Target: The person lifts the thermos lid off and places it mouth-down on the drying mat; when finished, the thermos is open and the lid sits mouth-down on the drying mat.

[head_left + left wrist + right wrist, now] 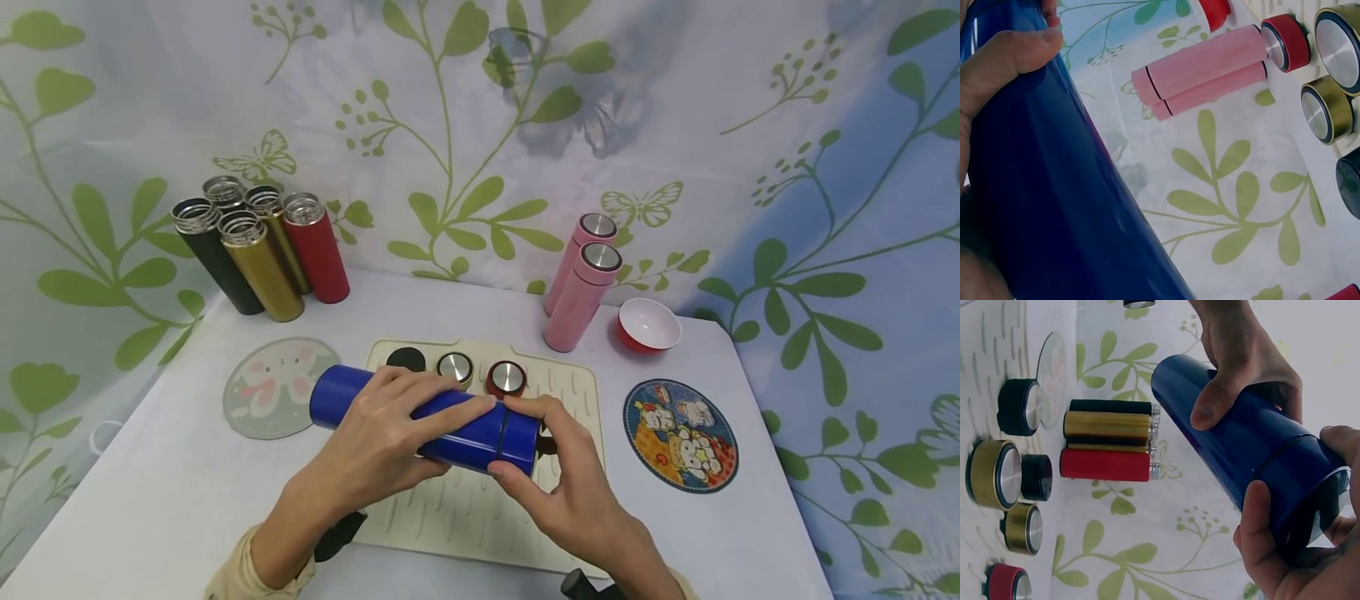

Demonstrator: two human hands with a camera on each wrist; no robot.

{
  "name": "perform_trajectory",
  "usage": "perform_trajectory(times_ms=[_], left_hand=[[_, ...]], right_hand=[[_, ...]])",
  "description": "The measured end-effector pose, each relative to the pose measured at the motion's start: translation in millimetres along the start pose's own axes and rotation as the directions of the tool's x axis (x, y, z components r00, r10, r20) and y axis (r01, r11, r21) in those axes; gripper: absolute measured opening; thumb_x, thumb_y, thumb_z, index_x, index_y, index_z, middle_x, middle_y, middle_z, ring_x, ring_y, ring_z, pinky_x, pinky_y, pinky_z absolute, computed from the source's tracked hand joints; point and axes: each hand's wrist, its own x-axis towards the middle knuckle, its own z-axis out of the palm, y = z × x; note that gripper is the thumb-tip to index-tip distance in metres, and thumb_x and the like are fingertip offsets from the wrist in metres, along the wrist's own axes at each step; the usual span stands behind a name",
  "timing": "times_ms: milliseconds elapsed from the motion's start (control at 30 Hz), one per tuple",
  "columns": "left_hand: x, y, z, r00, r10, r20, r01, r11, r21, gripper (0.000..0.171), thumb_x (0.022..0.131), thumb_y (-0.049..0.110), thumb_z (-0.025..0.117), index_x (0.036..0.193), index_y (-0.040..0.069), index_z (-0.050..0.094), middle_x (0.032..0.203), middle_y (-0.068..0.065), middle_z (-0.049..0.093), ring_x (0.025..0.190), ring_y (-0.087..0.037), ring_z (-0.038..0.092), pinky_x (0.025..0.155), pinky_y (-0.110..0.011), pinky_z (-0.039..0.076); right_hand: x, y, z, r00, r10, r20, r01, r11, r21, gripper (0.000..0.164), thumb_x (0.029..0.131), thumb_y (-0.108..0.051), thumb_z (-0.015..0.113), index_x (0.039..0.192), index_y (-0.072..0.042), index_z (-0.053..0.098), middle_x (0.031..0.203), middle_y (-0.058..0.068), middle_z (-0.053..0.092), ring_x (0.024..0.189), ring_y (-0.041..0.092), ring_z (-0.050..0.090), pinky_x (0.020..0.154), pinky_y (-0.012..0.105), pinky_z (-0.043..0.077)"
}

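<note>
A glossy blue thermos bottle lies tilted nearly sideways above the beige mat. My left hand grips its body, thumb along the near side. The fingers and thumb of my right hand hold the blue lid at the right end. A thin dark seam runs between lid and body, also plain in the right wrist view. Beneath and behind the bottle, several loose lids sit on the mat, among them a black lid, a gold lid and a red lid.
Several lidless bottles, including a red bottle and a black bottle, stand at the back left. Two lidded pink bottles and a red bowl are at the back right. A rabbit placemat and a colourful placemat flank the mat.
</note>
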Motion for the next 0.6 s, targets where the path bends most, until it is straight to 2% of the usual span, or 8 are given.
perform_trajectory(times_ms=[167, 467, 600], left_hand=[[0.4, 0.9, -1.8, 1.000, 0.005, 0.020, -0.005, 1.000, 0.000, 0.092, 0.059, 0.039, 0.098, 0.141, 0.030, 0.058, 0.119, -0.005, 0.068, 0.109, -0.028, 0.063, 0.092, -0.051, 0.049], [2.2, -0.1, -5.7, 0.999, 0.017, 0.034, -0.017, 1.000, -0.025, 0.090, 0.060, 0.038, 0.097, 0.141, 0.030, 0.058, 0.120, -0.003, 0.068, 0.111, -0.022, 0.063, 0.090, -0.048, 0.049], [1.5, -3.4, -3.5, 0.999, 0.011, 0.046, -0.009, 0.999, -0.053, 0.089, 0.061, 0.038, 0.097, 0.141, 0.031, 0.058, 0.121, -0.003, 0.068, 0.111, -0.021, 0.063, 0.089, -0.048, 0.049]], right_hand=[[-2.7, 1.1, 1.0, 1.000, -0.003, 0.003, 0.003, 1.000, -0.001, 0.058, 0.086, -0.003, 0.075, 0.136, -0.012, 0.048, 0.121, 0.005, 0.059, 0.100, 0.023, 0.064, 0.072, 0.035, 0.059], [-4.5, 4.3, 3.0, 0.998, -0.064, -0.006, 0.064, 0.998, -0.016, 0.059, 0.083, -0.001, 0.076, 0.135, -0.006, 0.047, 0.116, 0.006, 0.059, 0.098, 0.022, 0.063, 0.069, 0.034, 0.059], [-3.7, 6.2, 3.3, 0.996, -0.092, -0.007, 0.092, 0.995, -0.024, 0.056, 0.085, -0.006, 0.076, 0.134, -0.007, 0.049, 0.115, 0.006, 0.060, 0.095, 0.021, 0.064, 0.066, 0.031, 0.058]])
